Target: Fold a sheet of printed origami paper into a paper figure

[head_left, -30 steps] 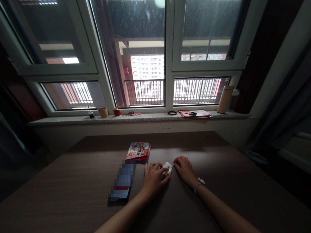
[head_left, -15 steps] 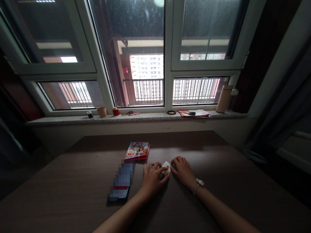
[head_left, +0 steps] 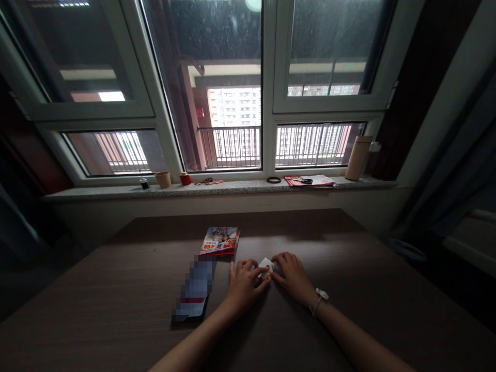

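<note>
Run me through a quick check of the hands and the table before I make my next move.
1. Left hand at the small white paper piece: ok, its fingers overlap it.
2. Right hand touching the paper piece: cannot tell; the thumb is right at its edge.
3. Paper piece fully visible: not ok, fingers cover part of it.
4. Leaflet stack apart from both hands: ok, it lies beyond the left hand.
5. Phone-like slab apart from the stack: cannot tell, its outline is pixelated.
6. Scissors off the table: ok, they are on the windowsill papers.
</note>
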`<state>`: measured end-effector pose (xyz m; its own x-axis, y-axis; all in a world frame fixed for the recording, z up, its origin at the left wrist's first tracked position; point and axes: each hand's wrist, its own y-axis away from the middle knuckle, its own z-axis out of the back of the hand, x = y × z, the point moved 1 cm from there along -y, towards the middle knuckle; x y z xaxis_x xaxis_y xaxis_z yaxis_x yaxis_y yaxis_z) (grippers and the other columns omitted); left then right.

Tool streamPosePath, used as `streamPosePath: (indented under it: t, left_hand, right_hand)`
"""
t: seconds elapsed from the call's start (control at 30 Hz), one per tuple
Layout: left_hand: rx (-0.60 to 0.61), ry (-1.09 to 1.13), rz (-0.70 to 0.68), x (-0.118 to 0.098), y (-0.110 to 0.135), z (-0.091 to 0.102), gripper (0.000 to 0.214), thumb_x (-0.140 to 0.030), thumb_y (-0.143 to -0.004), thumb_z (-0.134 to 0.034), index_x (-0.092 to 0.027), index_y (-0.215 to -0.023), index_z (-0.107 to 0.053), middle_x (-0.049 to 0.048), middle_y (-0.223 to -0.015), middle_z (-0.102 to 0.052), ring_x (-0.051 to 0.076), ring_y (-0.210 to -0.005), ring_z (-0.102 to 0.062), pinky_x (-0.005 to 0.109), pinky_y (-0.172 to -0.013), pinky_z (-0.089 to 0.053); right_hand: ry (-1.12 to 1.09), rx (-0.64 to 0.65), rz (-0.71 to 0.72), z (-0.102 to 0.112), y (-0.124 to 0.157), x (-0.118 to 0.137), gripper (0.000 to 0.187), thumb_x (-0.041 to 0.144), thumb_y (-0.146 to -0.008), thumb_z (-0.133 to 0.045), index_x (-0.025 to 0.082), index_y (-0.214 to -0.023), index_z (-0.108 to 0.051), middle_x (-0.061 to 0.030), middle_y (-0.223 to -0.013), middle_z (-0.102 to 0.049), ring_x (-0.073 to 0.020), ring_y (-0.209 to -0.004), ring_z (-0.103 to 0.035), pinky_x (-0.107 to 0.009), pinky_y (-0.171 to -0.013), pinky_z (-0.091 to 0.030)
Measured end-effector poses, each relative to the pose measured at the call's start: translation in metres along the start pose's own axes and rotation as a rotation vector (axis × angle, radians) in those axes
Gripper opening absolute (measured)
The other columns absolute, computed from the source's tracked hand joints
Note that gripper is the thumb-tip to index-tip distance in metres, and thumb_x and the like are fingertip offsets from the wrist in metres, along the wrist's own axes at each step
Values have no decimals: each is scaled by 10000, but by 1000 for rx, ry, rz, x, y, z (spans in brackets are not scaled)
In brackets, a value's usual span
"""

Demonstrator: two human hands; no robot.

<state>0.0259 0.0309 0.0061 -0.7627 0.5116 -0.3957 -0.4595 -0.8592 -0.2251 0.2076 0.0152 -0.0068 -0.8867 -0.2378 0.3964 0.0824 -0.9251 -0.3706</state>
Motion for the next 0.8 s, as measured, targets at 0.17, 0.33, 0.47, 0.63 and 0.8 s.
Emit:
streamPosePath:
  t: [0.17,0.33,0.47,0.63,0.8]
  left_hand:
    - [31,22,-1,4,-1,1,363,-421,-828,-620,-444,-1189,-600,-3,-1205,-580,278,-1227,-417,654,-1097,-111]
    - [31,81,17,6,-2,0,394,-388,-822,-624,-353,-1213,-587,27,-1241,-592,295,-1284,-379,647,-1110,-97]
    - [17,81,12,6,-1,0,238,-409,-825,-609,-285,-1023,-655,23,-1189,-617,294,-1263,-395,632,-1114,-101]
    - [-11,62,10,3,-1,0,198,-412,-847,-568,-274,-958,-657,22,-1175,-620,275,-1211,-432,628,-1098,-121]
    - [-39,48,19,0,-4,-2,200,-433,-833,-593,-264,-921,-655,22,-1127,-635,262,-1151,-468,591,-1093,-158]
  right_hand:
    - [-20,-5,34,1,0,-1,240,356,-875,-584,315,-1103,-648,-47,-1121,-581,-222,-1105,-499,-397,-1023,-339]
    - [-54,-9,23,0,-5,0,150,318,-866,-606,274,-987,-684,-34,-1030,-608,-203,-1036,-525,-357,-980,-361]
    - [-65,-20,-7,-2,-11,2,83,274,-868,-601,237,-871,-675,-26,-955,-631,-200,-977,-544,-336,-937,-373]
    - [-31,-33,-2,-3,-13,3,59,258,-857,-621,220,-831,-658,-22,-937,-640,-196,-959,-548,-319,-906,-377]
    - [-1,-42,-9,-5,-14,4,42,246,-843,-641,217,-814,-649,-13,-927,-640,-193,-942,-549,-320,-902,-367]
